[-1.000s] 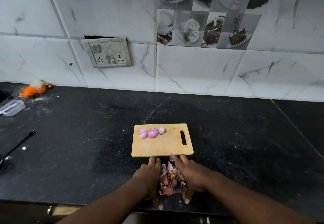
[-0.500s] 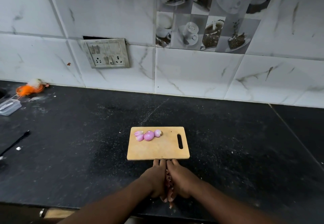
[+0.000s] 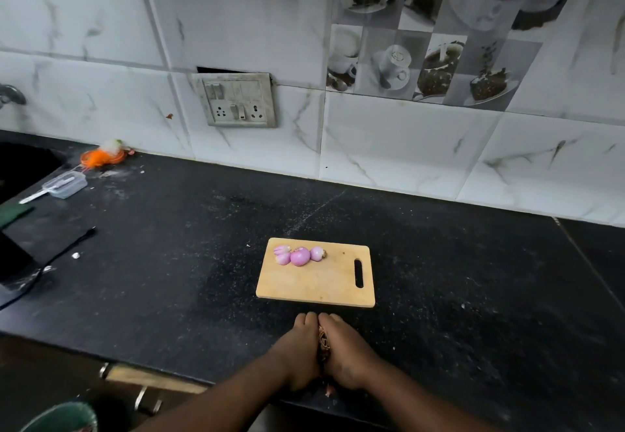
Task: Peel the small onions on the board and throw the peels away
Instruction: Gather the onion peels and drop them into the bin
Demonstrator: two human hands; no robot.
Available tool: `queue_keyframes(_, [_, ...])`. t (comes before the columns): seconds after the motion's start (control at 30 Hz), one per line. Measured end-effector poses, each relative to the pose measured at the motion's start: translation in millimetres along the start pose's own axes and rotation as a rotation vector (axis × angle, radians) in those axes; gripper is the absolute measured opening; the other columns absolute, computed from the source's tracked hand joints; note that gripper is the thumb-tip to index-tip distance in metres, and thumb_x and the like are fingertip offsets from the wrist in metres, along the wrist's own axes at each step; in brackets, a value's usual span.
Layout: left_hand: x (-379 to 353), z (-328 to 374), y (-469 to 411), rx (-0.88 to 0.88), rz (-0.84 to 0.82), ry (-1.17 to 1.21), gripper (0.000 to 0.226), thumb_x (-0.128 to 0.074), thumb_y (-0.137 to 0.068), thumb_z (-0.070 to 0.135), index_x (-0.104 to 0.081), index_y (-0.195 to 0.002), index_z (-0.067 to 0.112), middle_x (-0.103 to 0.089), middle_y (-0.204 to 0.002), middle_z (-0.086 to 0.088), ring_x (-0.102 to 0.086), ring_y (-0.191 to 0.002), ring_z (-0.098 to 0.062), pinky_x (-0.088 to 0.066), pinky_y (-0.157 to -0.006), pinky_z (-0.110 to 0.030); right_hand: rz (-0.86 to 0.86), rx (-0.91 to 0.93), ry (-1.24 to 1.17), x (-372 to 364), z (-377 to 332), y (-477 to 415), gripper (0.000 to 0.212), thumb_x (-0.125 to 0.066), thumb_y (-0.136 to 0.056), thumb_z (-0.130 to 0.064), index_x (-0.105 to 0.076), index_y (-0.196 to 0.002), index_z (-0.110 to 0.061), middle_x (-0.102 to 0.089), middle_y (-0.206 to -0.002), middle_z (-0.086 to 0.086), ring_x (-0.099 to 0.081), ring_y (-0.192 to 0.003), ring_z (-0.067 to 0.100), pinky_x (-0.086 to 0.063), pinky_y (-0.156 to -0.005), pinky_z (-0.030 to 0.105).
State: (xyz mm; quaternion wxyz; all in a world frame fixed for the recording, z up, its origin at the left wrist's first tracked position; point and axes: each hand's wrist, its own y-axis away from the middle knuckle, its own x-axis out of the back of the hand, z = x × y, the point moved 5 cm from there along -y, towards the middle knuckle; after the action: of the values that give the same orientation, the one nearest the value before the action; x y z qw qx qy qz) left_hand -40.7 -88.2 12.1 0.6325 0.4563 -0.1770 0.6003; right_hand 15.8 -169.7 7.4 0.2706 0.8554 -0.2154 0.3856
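- The peeled pink small onions (image 3: 299, 255) are lying in a row at the far left of the pale wooden cutting board (image 3: 314, 288); peeling is judged complete.
- The dry reddish-brown onion peels (image 3: 323, 342) are sitting on the black stone surface (image 3: 169, 279), just near of the board.
- The left hand (image 3: 299, 347) and right hand (image 3: 350, 347) are pressing together, with fingers cupped and clamped on the peels.
- Disposal is remaining. The green-rimmed container (image 3: 61, 418) at near left is possibly the bin, but this is unconfirmed.
- No brand, label or writing is showing legibly on the grey switch plate (image 3: 238, 100) or the cup-picture tiles (image 3: 422, 42).
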Motion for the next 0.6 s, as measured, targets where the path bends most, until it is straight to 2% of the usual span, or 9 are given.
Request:
queue_keyframes(0.13, [3.7, -9.9, 12.7, 0.051, 0.048, 0.046, 0.066, -0.062, -0.090, 0.014, -0.027, -0.144, 0.005, -0.031, -0.144, -0.013, -0.044, -0.129, -0.026, -0.039, -0.110, -0.030, -0.041, 0.060, 0.004, -3.7, -13.4, -6.0, 0.049, -0.075, -0.072, -0.021, -0.053, -0.115, -0.027, -0.054, -0.123, -0.003, -0.059, -0.111, 0.018, -0.051, -0.096, 0.040])
queue_keyframes(0.27, [23.0, -36.5, 32.6, 0.119, 0.151, 0.142, 0.060, -0.071, -0.084, 0.022, -0.036, -0.132, 0.014, -0.036, -0.140, -0.008, -0.053, -0.121, -0.025, -0.045, -0.103, -0.035, -0.087, 0.135, 0.021, -4.7, -46.4, -16.5, 0.045, -0.075, -0.075, -0.016, -0.054, -0.115, -0.023, -0.055, -0.123, -0.003, -0.058, -0.110, 0.015, -0.050, -0.097, 0.041])
queue_keyframes(0.33, [37.7, -58.0, 46.9, 0.143, 0.229, 0.183, 0.062, -0.075, -0.082, 0.027, -0.038, -0.130, 0.016, -0.038, -0.137, -0.005, -0.054, -0.118, -0.022, -0.046, -0.102, -0.034, -0.101, 0.201, 0.053, -4.0, -73.8, -25.4, 0.044, -0.076, -0.077, -0.016, -0.055, -0.116, -0.021, -0.057, -0.124, -0.003, -0.058, -0.111, 0.013, -0.050, -0.096, 0.036])
queue_keyframes(0.43, [61.0, -94.8, 74.3, 0.184, 0.346, 0.223, 0.054, -0.077, -0.080, 0.029, -0.039, -0.119, 0.023, -0.041, -0.127, 0.000, -0.054, -0.107, -0.014, -0.047, -0.094, -0.027, -0.159, 0.253, 0.012, -14.5, -121.0, -40.7, 0.042, -0.075, -0.083, -0.012, -0.056, -0.121, -0.013, -0.059, -0.123, 0.002, -0.060, -0.111, 0.016, -0.049, -0.087, 0.018])
queue_keyframes(0.5, [75.6, -124.6, 96.6, 0.222, 0.423, 0.240, 0.047, -0.075, -0.080, 0.026, -0.035, -0.106, 0.027, -0.042, -0.120, 0.002, -0.054, -0.101, -0.013, -0.048, -0.090, -0.027, -0.184, 0.329, 0.058, -32.5, -157.8, -54.9, 0.044, -0.076, -0.082, -0.011, -0.056, -0.121, -0.011, -0.058, -0.122, 0.003, -0.059, -0.110, 0.016, -0.049, -0.090, 0.023])
queue_keyframes(0.6, [93.5, -175.5, 136.9, 0.314, 0.509, 0.259, 0.044, -0.072, -0.081, 0.026, -0.033, -0.101, 0.027, -0.042, -0.114, 0.002, -0.053, -0.098, -0.015, -0.048, -0.086, -0.029, -0.246, 0.434, 0.111, -71.0, -217.0, -77.8, 0.048, -0.075, -0.080, -0.010, -0.056, -0.124, -0.009, -0.057, -0.122, 0.009, -0.057, -0.111, 0.024, -0.043, -0.090, 0.025])
